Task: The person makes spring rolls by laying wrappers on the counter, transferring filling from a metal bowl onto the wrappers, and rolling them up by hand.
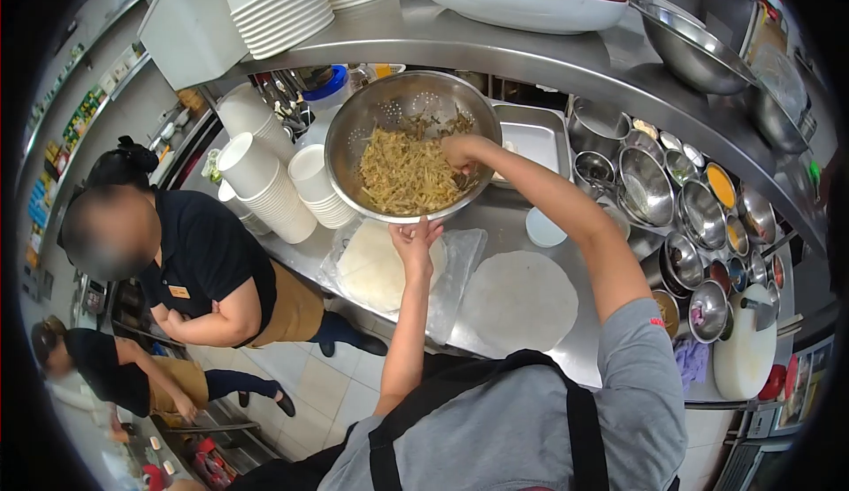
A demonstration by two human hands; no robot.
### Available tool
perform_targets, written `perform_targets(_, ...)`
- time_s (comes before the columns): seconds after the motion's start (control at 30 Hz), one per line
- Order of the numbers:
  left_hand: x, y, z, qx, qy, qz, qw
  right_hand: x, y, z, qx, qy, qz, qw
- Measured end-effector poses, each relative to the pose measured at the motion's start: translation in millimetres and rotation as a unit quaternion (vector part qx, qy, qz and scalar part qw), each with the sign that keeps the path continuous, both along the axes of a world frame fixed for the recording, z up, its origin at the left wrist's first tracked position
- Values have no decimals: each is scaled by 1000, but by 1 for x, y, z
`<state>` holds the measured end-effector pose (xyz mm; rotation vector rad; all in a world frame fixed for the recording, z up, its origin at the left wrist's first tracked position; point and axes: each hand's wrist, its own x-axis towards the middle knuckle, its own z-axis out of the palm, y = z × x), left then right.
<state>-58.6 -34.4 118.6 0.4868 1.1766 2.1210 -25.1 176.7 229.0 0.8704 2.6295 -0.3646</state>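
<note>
A steel colander [345,128] holds a heap of yellowish-brown shredded filling [402,172]. My left hand [417,241] grips the colander's near rim, its fingers reaching underneath. My right hand [460,150] is inside the colander at the right side of the heap, fingers curled into the shreds and partly hidden. Below the colander, pale round wrappers [380,270] lie on a clear plastic bag [464,257]. To their right, one thin round wrapper [519,303] lies flat on the steel counter.
Stacked paper cups [265,186] stand left of the colander. Steel bowls and pots [646,181] crowd the right, with a steel tray [548,137] nearer. Overhead, a shelf [389,40] carries tubs and a white dish [522,0]. Two people [208,261] stand at left.
</note>
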Motion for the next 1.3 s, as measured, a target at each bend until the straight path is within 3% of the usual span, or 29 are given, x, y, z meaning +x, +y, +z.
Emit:
perform_targets(0.07,-6,7,4,-5,11,-3,1000,10,25,-9,-183,66,-113,974)
perform_targets(0.1,-4,6,4,-12,11,-2,1000,20,25,0,-179,85,-101,975)
perform_targets(0.2,-3,7,7,-16,8,-3,1000,34,25,20,-96,143,-63,983)
perform_targets(0.23,-3,7,5,-13,7,-3,1000,33,27,18,-32,175,-13,984)
perform_targets(0.33,-1,4,7,-6,3,-8,1000,39,-35,25,172,257,-28,951)
perform_targets(0.37,-1,4,5,-4,-4,-7,1000,34,-47,15,285,238,69,926)
perform_targets(0.47,-4,3,8,-9,9,0,1000,34,-51,26,314,203,123,919)
perform_targets(0.6,-1,4,8,-16,-3,5,1000,38,-60,40,329,266,186,887)
perform_targets(0.63,-2,5,6,-7,-3,4,1000,32,-55,13,327,215,219,894)
perform_targets(0.73,-2,3,-1,-13,-5,5,1000,32,-41,0,303,195,209,909)
perform_targets(0.87,-2,7,6,-5,3,4,1000,46,-53,40,325,175,140,919)
perform_targets(1.0,2,3,-3,3,-11,-2,1000,38,-62,5,314,152,203,915)
perform_targets(1.2,-4,5,1,1,-12,-11,1000,39,-22,61,493,125,224,831)
perform_targets(1.27,-2,3,-1,11,-10,-12,1000,35,-8,45,401,303,86,860)
perform_targets(1.3,-1,1,3,8,-7,-12,1000,24,8,13,245,473,-75,843)
